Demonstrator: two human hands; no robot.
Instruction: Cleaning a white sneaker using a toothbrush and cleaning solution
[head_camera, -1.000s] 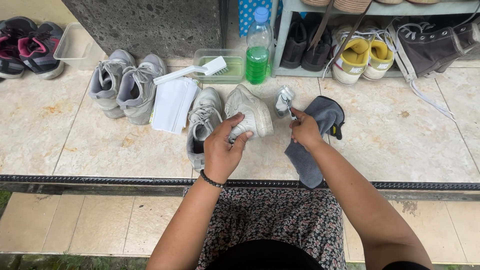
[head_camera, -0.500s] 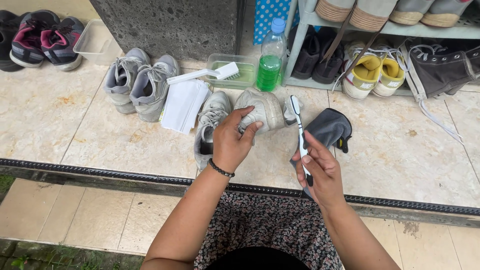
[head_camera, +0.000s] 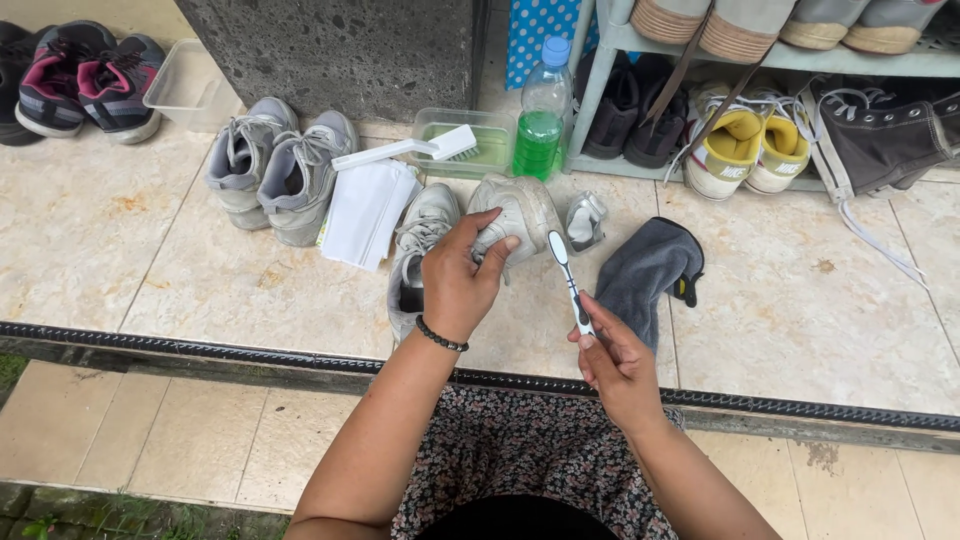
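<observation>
1. Single head-worn view, looking steeply down and forward over the person's lap.
2. Close range: both forearms fill lower centre.
3. Faces tiled floor (head_camera: 150, 250) and shoe shelf (head_camera: 850, 62) at the top edge.
4. No second view to overlap.
</observation>
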